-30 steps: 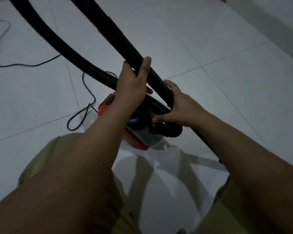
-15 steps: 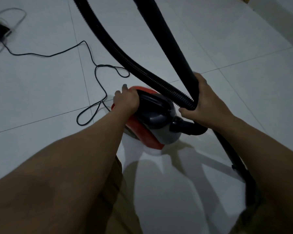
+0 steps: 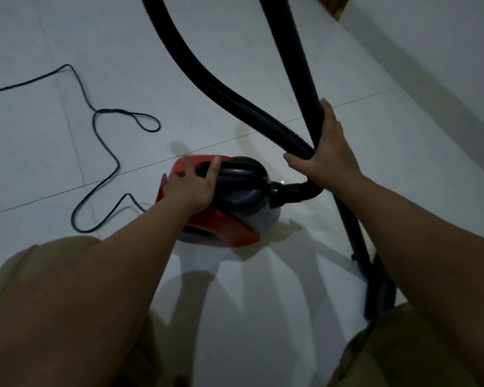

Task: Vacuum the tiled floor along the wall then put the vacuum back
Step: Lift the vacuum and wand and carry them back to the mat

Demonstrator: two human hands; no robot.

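Observation:
A small red and grey canister vacuum [image 3: 235, 219] sits on the white tiled floor [image 3: 263, 303] in the middle of the view. My left hand [image 3: 190, 185] lies flat on its red rear top, fingers spread beside the dark handle. My right hand [image 3: 324, 152] is closed around the black rigid wand [image 3: 296, 68] and the ribbed black hose [image 3: 235, 99] where they cross. The wand runs down to a floor nozzle [image 3: 377, 294] at the lower right.
The vacuum's black power cord [image 3: 106, 152] loops over the tiles to the left. A white wall [image 3: 444, 65] runs along the right, with a yellowish object [image 3: 333, 7] at its top. My knees in khaki shorts fill the bottom corners.
My left hand left the wand and dropped onto the vacuum body. My right hand shifted up to grip wand and hose together. The view tilted, bringing the wall side in.

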